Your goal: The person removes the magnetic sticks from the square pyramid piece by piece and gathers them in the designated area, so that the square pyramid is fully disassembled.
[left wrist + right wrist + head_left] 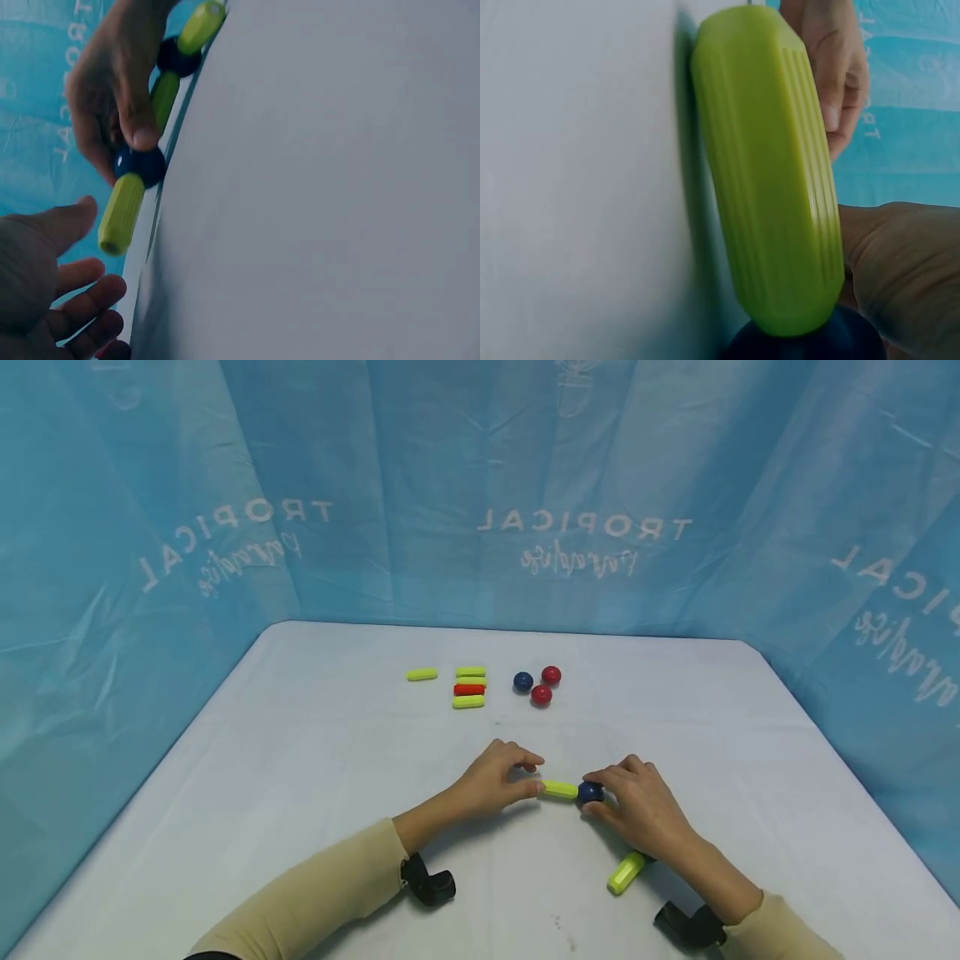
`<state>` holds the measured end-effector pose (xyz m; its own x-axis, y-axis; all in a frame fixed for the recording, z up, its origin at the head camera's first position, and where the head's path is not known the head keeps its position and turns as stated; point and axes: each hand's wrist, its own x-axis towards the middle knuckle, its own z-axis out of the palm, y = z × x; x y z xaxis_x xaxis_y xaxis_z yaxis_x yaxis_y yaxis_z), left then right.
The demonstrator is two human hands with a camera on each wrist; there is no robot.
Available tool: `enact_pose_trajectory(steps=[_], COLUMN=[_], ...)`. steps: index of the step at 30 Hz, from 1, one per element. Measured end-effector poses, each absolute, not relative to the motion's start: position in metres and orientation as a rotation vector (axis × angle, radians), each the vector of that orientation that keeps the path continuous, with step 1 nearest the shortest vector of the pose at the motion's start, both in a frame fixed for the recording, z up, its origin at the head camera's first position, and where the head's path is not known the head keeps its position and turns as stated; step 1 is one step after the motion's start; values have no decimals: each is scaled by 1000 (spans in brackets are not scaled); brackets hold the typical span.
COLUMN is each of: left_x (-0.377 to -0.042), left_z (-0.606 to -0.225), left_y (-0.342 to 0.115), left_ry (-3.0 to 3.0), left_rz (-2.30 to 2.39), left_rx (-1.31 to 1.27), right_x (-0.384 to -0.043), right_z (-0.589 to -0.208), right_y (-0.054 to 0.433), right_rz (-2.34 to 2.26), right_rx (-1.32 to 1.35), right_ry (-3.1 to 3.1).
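My right hand (645, 806) pinches a dark blue ball (591, 792) between thumb and fingers. From that ball a yellow-green rod (560, 789) points toward my left hand (498, 779). The left fingers are spread beside the rod's free end; in the left wrist view a gap shows between them and the rod. Under the right palm runs another green rod (166, 100), leading to a second blue ball (178, 58). A further green rod (769, 172) sticks out of that ball toward me, large in the right wrist view. These pieces form one joined chain.
Farther back on the white table (337, 718) lie several loose yellow-green rods (468, 702) and a red rod (468, 690). Right of them are two red balls (542, 696) and a blue ball (522, 682). A blue printed curtain (450, 577) surrounds the table's back and sides.
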<state>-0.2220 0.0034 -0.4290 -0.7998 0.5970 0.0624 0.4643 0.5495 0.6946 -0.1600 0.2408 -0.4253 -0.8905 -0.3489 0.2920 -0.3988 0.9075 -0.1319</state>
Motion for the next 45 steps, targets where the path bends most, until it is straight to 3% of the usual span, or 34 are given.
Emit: enact_pose_trajectory(steps=[10,26,35,45], left_x=[-205,-204,-240,-315], left_z=[-441,-438,-429,-435], left_y=[14,8,-48,-114], left_ry=[2693,2845,3009,3128], left_rz=[1037,1001,1186,1220], left_rx=[962,910,567,213], right_x=[-158,-160,-161,-160], right_z=[-429,-423,-421,-425], right_y=[239,235,241,239], right_rz=[325,267,301,320], right_rx=[593,670,679,688], right_ry=[-2817,-2795,-2794,-2784])
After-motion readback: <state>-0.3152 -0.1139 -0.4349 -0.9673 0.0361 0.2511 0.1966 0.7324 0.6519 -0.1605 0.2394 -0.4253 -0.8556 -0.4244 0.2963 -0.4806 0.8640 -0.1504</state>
